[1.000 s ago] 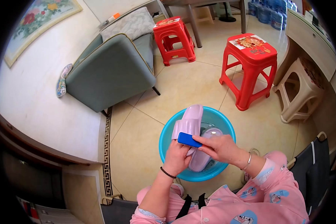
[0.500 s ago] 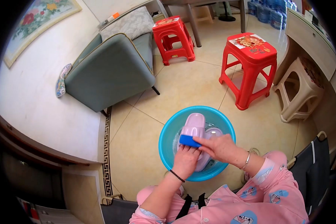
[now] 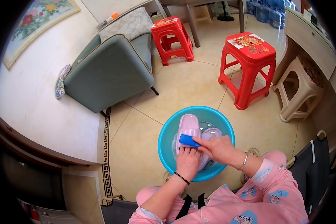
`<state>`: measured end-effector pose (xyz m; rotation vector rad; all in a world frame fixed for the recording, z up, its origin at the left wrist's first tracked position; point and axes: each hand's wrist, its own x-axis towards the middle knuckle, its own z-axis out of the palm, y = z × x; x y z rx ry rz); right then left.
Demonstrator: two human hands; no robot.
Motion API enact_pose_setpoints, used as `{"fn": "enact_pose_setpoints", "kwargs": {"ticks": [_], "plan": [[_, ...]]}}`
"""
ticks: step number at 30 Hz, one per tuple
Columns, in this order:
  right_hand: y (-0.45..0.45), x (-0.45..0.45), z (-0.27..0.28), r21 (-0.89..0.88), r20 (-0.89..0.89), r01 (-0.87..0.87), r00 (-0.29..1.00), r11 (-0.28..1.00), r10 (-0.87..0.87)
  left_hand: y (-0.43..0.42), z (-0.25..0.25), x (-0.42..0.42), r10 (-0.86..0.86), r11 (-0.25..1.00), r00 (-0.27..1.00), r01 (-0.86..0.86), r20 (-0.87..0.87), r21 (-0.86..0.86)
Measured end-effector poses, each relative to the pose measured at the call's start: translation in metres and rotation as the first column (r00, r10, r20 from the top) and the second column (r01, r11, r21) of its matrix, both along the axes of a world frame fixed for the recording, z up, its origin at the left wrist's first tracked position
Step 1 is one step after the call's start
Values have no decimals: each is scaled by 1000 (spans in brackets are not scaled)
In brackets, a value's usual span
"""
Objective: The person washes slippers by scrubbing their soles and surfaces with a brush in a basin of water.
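A light blue basin (image 3: 169,130) with some water in it stands on the floor in front of my knees. Inside it is a lilac slipper (image 3: 189,121), its toe end pointing away from me. My left hand (image 3: 187,162) grips the slipper's near end, fingertips at the strap opening; the thumb is hidden. A blue brush (image 3: 187,140) lies across the slipper's strap, held by my right hand (image 3: 220,148) from the right. The brush's underside is out of sight. A second lilac slipper (image 3: 212,133) rests in the basin, partly covered by my right hand.
Two red stools (image 3: 250,48) stand beyond the basin, one farther back beside a grey-green armchair (image 3: 112,71). A beige stool (image 3: 300,87) sits under a desk (image 3: 311,37) at right. Large water bottles (image 3: 267,15) stand at the back.
The held slipper has shifted slightly left and turned a little more upright in view, with my left hand following. The brush stays at about the same place over the strap.
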<state>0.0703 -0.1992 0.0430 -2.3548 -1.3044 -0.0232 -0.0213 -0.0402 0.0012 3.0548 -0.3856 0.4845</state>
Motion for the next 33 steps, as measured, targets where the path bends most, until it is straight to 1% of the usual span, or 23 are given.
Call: {"fn": "enact_pose_setpoints", "kwargs": {"ticks": [2,3,5,6,8,9,11,12,14,15,17,18,20,21,23,24,26,27,28,29,30,31,33], "plan": [[2,7,-10,6,13,165,986,986,-165,-5,3,-1,43,999,993,-46,-110,-19],[2,12,-16,7,14,166,986,986,-166,-6,3,-1,42,999,993,-44,-108,-18],[2,20,-23,132,-3,185,982,974,-187,-8,4,0,38,999,993,-37,-110,8],[1,17,-17,133,-3,186,982,974,-187,-8,4,0,37,999,993,-36,-110,9],[2,6,0,25,-60,43,997,999,-42,-8,3,-2,47,999,998,-46,-35,17],[3,1,0,24,-62,42,997,999,-41,-9,0,-4,48,999,998,-47,-36,17],[4,-7,-3,-11,-135,-66,989,998,64,-10,-7,-8,109,991,977,-92,-182,100],[4,-7,-4,-11,-136,-66,989,998,64,-12,-9,-9,108,991,977,-91,-183,100],[5,-2,-7,-52,-64,51,996,997,-55,-16,-11,-8,98,993,981,-86,-165,79],[5,3,-11,-52,-64,51,996,997,-55,-17,-12,-8,98,993,981,-86,-164,79],[4,13,-17,3,-35,174,984,985,-174,-19,-11,-7,72,994,987,-60,-142,87],[3,14,-15,4,-34,177,984,984,-177,-19,-9,-6,69,994,988,-57,-140,88],[0,11,-6,8,-65,126,990,992,-125,-20,-5,-5,84,995,995,-81,-48,57],[-1,8,-1,8,-65,125,990,992,-125,-17,-6,-5,85,995,995,-82,-49,57],[-2,2,5,20,-198,-31,980,999,34,-10,-8,-4,80,994,997,-80,-3,78],[-2,2,4,19,-199,-32,979,999,36,-8,-7,-4,82,994,997,-81,-4,77],[-3,4,-2,93,-172,3,985,996,13,-3,-3,-2,125,992,990,-127,-69,-12],[-3,8,-7,93,-170,1,985,996,15,-1,1,0,103,990,995,-104,-12,-99],[-1,16,-13,146,-155,64,987,987,-41,-1,7,1,104,990,995,-104,-10,-99],[-1,22,-15,199,-143,126,985,972,-98,0,16,0,104,976,990,-120,-95,-181],[-2,24,-11,200,-141,126,985,972,-99,0,20,-1,95,955,979,-141,-180,-260],[-3,24,-4,163,-173,169,975,972,-140,2,20,-1,94,956,979,-139,-178,-259],[-3,22,0,124,-205,211,961,970,-183,4,18,-1,80,885,992,-117,-100,-451]]}}
